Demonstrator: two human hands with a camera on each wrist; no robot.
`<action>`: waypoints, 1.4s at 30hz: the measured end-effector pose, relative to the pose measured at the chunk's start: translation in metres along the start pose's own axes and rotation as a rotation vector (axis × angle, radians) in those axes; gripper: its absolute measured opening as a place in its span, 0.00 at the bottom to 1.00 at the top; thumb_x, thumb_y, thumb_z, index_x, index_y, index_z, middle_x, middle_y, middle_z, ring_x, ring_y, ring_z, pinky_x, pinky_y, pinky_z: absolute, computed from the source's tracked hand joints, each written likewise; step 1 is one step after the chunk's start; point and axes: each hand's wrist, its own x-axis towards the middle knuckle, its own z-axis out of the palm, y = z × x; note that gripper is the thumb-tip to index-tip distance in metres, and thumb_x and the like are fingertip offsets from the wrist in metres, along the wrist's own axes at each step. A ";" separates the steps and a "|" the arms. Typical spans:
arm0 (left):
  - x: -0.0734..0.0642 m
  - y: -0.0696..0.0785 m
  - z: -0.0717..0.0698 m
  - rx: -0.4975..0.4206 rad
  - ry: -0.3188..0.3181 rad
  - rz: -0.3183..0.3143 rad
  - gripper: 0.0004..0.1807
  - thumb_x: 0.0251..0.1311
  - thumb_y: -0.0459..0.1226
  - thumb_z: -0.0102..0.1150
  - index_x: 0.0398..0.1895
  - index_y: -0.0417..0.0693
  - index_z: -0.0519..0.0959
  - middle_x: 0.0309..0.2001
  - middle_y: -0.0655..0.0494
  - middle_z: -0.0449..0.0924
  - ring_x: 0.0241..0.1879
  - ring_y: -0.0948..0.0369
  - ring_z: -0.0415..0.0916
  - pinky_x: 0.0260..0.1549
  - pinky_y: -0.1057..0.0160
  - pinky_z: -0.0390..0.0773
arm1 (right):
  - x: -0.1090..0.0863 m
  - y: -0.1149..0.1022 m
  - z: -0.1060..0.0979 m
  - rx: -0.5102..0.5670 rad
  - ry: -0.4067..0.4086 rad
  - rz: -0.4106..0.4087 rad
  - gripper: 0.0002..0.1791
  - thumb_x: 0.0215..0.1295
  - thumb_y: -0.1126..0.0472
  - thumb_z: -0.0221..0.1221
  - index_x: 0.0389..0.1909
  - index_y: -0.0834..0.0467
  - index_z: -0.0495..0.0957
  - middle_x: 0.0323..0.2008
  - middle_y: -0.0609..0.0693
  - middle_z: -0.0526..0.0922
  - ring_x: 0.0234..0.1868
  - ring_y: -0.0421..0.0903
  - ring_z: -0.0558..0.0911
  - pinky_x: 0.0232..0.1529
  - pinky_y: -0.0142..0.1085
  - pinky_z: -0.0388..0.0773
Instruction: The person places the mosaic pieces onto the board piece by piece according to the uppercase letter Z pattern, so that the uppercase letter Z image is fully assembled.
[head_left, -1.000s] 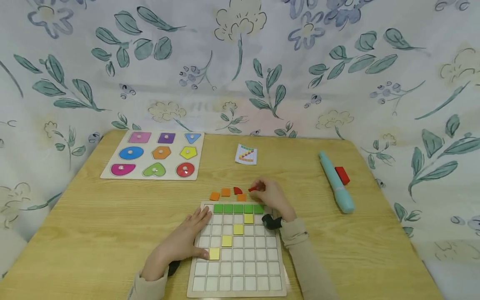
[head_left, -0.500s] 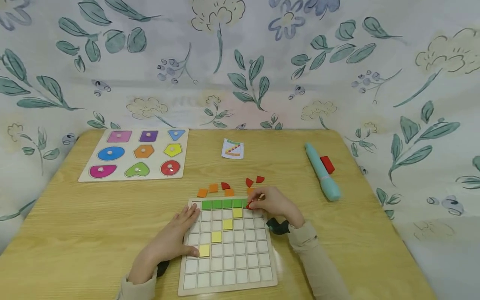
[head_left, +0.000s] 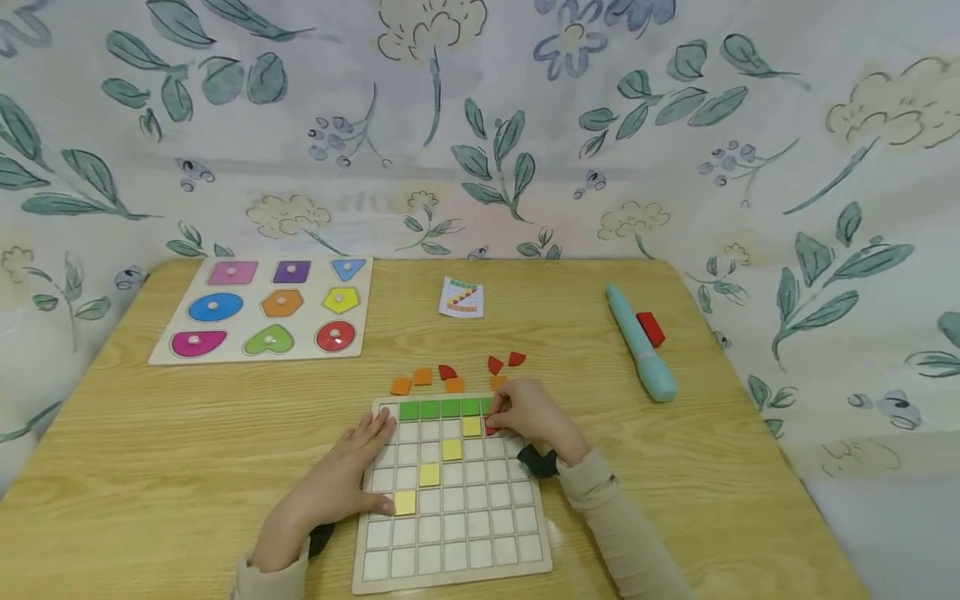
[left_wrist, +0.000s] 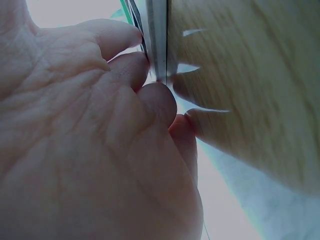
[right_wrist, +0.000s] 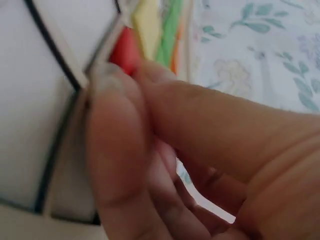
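A white grid board [head_left: 453,554] with wooden edges lies before me, holding a row of green square tiles [head_left: 430,409] along its far side and a diagonal of yellow square tiles [head_left: 429,475]. Between thumb and finger my right hand [head_left: 531,417] pinches a red quarter-circle tile [head_left: 491,427], at the cell right of the topmost yellow tile. That red tile [right_wrist: 125,52] is partly covered by the fingertips in the right wrist view. My left hand [head_left: 337,479] rests on the board's left edge with fingers spread, its thumb beside the lowest yellow tile.
Loose orange square tiles [head_left: 401,387] and red quarter-circle tiles [head_left: 495,365] lie beyond the board. A pattern card [head_left: 461,297] sits farther back. A knobbed shape puzzle [head_left: 262,312] is at back left. A teal pen-shaped object [head_left: 641,346] and a red block [head_left: 651,329] lie right.
My right hand has brought the red quarter-circle tile from beyond the board down onto the second row. The left hand has stayed on the board's edge. The head view has shifted.
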 end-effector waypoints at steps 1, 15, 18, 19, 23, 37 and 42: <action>-0.001 0.000 0.000 0.000 0.000 -0.005 0.62 0.36 0.52 0.76 0.75 0.41 0.53 0.77 0.42 0.47 0.76 0.41 0.40 0.72 0.37 0.45 | 0.001 -0.002 0.003 -0.007 -0.001 -0.006 0.05 0.59 0.66 0.65 0.26 0.61 0.80 0.22 0.50 0.82 0.19 0.40 0.80 0.22 0.29 0.78; -0.010 -0.002 -0.006 -0.038 0.004 -0.034 0.63 0.34 0.50 0.77 0.75 0.40 0.53 0.77 0.41 0.47 0.76 0.40 0.39 0.71 0.36 0.44 | 0.020 -0.011 0.001 0.011 0.023 -0.056 0.05 0.67 0.63 0.59 0.38 0.61 0.80 0.31 0.52 0.81 0.27 0.42 0.78 0.28 0.30 0.76; -0.010 -0.003 -0.007 -0.039 0.007 -0.035 0.63 0.33 0.49 0.77 0.75 0.40 0.53 0.77 0.41 0.47 0.76 0.40 0.40 0.72 0.37 0.44 | 0.034 -0.017 0.001 0.004 0.105 -0.066 0.07 0.66 0.63 0.59 0.41 0.61 0.81 0.35 0.52 0.82 0.34 0.43 0.77 0.34 0.31 0.75; -0.010 -0.003 -0.007 -0.039 0.008 -0.033 0.63 0.33 0.49 0.78 0.75 0.40 0.53 0.77 0.41 0.47 0.76 0.41 0.40 0.72 0.37 0.44 | 0.039 -0.019 0.002 0.019 0.115 -0.074 0.08 0.66 0.63 0.59 0.43 0.61 0.81 0.37 0.53 0.82 0.36 0.44 0.78 0.36 0.31 0.76; -0.009 -0.002 -0.007 -0.043 -0.006 -0.022 0.63 0.34 0.49 0.78 0.75 0.40 0.54 0.77 0.41 0.47 0.76 0.41 0.41 0.72 0.37 0.45 | 0.057 -0.028 0.012 0.028 0.125 -0.071 0.12 0.66 0.63 0.59 0.48 0.61 0.81 0.46 0.55 0.83 0.44 0.50 0.81 0.43 0.37 0.80; -0.005 0.002 -0.005 -0.036 -0.016 -0.004 0.62 0.36 0.47 0.78 0.75 0.40 0.53 0.77 0.43 0.46 0.77 0.43 0.41 0.73 0.39 0.46 | 0.074 -0.044 0.033 -0.167 0.237 -0.045 0.13 0.57 0.70 0.65 0.43 0.56 0.83 0.43 0.51 0.86 0.43 0.49 0.82 0.41 0.38 0.80; -0.003 -0.002 -0.005 -0.028 -0.008 -0.010 0.62 0.35 0.48 0.78 0.75 0.40 0.53 0.77 0.43 0.46 0.77 0.43 0.40 0.73 0.39 0.46 | 0.079 -0.042 0.036 -0.198 0.254 -0.096 0.16 0.54 0.75 0.63 0.43 0.58 0.84 0.40 0.53 0.85 0.40 0.48 0.80 0.39 0.37 0.78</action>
